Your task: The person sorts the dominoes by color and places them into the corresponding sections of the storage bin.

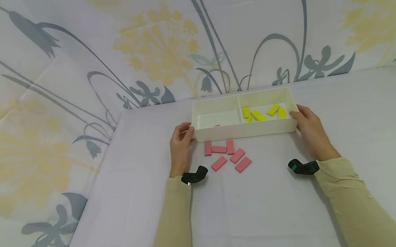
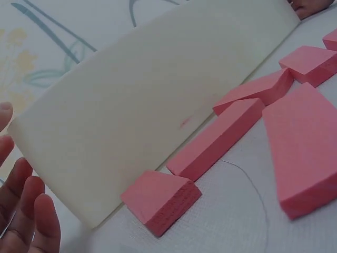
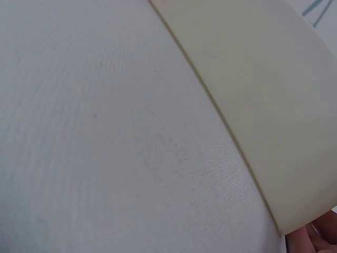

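White rectangular plastic-looking 2-compartment tray [image 1: 241,130], upper ctr of frame. R hand [image 1: 310,128] grips right end; L hand [image 1: 180,150] at left end, fingers bent, firm hold can't tell. Risk: sliding tray down-frame prob. scatters pink rectangular blocks [image 1: 219,163].

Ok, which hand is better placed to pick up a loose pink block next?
Left, I'd say: the left hand is at the end of the white tray nearer the pink blocks, while the right hand holds the opposite end, farther from them.
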A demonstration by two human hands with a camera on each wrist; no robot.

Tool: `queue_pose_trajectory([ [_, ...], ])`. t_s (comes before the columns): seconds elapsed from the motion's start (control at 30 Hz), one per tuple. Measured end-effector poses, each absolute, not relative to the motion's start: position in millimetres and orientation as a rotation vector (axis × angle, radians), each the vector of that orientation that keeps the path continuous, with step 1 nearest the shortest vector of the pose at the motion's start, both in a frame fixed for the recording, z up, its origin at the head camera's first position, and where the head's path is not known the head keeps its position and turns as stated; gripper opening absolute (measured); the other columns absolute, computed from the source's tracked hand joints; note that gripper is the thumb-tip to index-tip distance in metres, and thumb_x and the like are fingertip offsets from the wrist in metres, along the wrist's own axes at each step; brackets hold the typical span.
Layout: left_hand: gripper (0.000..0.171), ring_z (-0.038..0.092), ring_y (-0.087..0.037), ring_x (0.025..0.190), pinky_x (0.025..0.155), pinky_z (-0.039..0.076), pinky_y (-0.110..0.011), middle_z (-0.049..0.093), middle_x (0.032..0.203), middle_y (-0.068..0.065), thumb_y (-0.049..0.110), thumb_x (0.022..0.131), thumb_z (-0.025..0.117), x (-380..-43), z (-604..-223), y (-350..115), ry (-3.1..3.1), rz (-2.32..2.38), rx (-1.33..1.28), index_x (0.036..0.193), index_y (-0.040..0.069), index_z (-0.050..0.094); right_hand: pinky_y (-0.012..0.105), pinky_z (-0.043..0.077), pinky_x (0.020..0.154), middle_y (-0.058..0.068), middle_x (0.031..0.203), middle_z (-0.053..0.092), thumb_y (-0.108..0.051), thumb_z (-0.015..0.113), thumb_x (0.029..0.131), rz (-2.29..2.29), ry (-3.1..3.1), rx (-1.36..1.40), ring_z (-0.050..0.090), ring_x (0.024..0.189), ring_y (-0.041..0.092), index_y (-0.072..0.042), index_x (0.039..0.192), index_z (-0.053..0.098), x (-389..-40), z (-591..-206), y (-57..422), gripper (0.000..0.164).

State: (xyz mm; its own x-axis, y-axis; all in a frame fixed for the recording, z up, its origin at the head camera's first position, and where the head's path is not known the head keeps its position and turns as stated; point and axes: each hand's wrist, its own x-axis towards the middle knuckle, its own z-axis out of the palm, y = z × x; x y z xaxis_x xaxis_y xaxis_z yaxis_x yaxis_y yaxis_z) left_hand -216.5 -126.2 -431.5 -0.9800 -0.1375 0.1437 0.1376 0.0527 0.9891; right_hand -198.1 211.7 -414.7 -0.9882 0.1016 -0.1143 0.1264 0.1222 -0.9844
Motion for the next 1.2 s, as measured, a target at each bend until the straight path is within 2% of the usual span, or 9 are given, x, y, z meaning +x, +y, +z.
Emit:
queue_pose_trajectory([
  [0.17, 0.036, 0.051, -0.020, 0.074, 0.065, 0.044, -0.028, 0.053, 0.084, -0.008, 0.041, 0.083, 0.059, -211.3, -429.5, -127.3, -2.139, -2.057, 0.039, 0.099, 0.009, 0.054, 0.038, 0.020, 0.105, 0.009, 0.146, 0.018, -0.044, 0.035, 0.093, -2.057, 2.343, 0.233, 0.023, 0.128, 0.018, -0.008, 0.142, 0.017, -198.7, -415.7, 210.4, 0.064],
  [0.27, 0.037, 0.050, -0.022, 0.069, 0.060, 0.043, -0.027, 0.052, 0.076, -0.009, 0.043, 0.083, 0.059, -208.9, -426.6, -130.4, -2.258, -2.026, 0.020, 0.094, 0.008, 0.056, 0.039, 0.020, 0.105, 0.009, 0.146, 0.018, -0.044, 0.035, 0.093, -2.046, 2.352, 0.227, 0.023, 0.128, 0.019, -0.008, 0.142, 0.017, -199.1, -416.2, 210.5, 0.064],
  [0.5, 0.026, 0.049, -0.016, 0.062, 0.054, 0.040, -0.023, 0.054, 0.070, -0.006, 0.034, 0.083, 0.061, -207.8, -423.7, -133.3, -2.529, -1.980, -0.141, 0.093, 0.011, 0.065, 0.040, 0.020, 0.105, 0.009, 0.146, 0.018, -0.046, 0.034, 0.093, -2.019, 2.377, 0.231, 0.023, 0.128, 0.020, -0.008, 0.143, 0.016, -197.7, -416.4, 213.7, 0.065],
  [0.63, 0.021, 0.046, -0.017, 0.059, 0.054, 0.038, -0.024, 0.054, 0.069, -0.012, 0.028, 0.085, 0.060, -200.6, -412.5, -127.3, -2.658, -1.883, -0.183, 0.096, 0.011, 0.067, 0.039, 0.019, 0.106, 0.009, 0.147, 0.015, -0.046, 0.034, 0.093, -2.032, 2.346, 0.222, 0.021, 0.130, 0.019, -0.008, 0.143, 0.015, -197.6, -417.7, 214.2, 0.065],
  [0.77, 0.021, 0.044, -0.017, 0.050, 0.048, 0.037, -0.026, 0.054, 0.065, -0.010, 0.036, 0.085, 0.059, -202.9, -418.9, -126.5, -2.785, -1.690, -0.187, 0.096, 0.020, 0.068, 0.039, 0.018, 0.106, 0.009, 0.147, 0.014, -0.045, 0.033, 0.093, -2.014, 2.353, 0.208, 0.019, 0.131, 0.020, -0.008, 0.143, 0.014, -197.6, -417.4, 214.8, 0.065],
  [0.87, 0.022, 0.043, -0.015, 0.044, 0.043, 0.036, -0.025, 0.055, 0.061, -0.003, 0.044, 0.082, 0.059, -208.5, -429.6, -127.5, -2.844, -1.584, -0.184, 0.092, 0.026, 0.067, 0.039, 0.018, 0.106, 0.009, 0.147, 0.014, -0.044, 0.033, 0.094, -2.015, 2.351, 0.197, 0.019, 0.131, 0.020, -0.008, 0.143, 0.013, -197.8, -415.9, 215.4, 0.065],
  [1.0, 0.024, 0.043, -0.015, 0.043, 0.041, 0.036, -0.026, 0.057, 0.059, -0.003, 0.043, 0.084, 0.057, -208.4, -427.2, -126.8, -2.886, -1.550, -0.196, 0.094, 0.024, 0.067, 0.038, 0.017, 0.106, 0.008, 0.147, 0.013, -0.045, 0.034, 0.093, -2.028, 2.326, 0.202, 0.018, 0.131, 0.018, -0.009, 0.143, 0.013, -198.8, -415.1, 215.3, 0.065],
  [1.2, 0.016, 0.043, -0.014, 0.042, 0.042, 0.036, -0.027, 0.058, 0.057, -0.002, 0.038, 0.083, 0.060, -208.2, -424.4, -126.0, -2.962, -1.449, -0.198, 0.093, 0.028, 0.066, 0.038, 0.017, 0.106, 0.007, 0.147, 0.013, -0.044, 0.035, 0.093, -2.042, 2.305, 0.202, 0.018, 0.131, 0.018, -0.010, 0.143, 0.013, -198.5, -413.5, 213.5, 0.065],
])
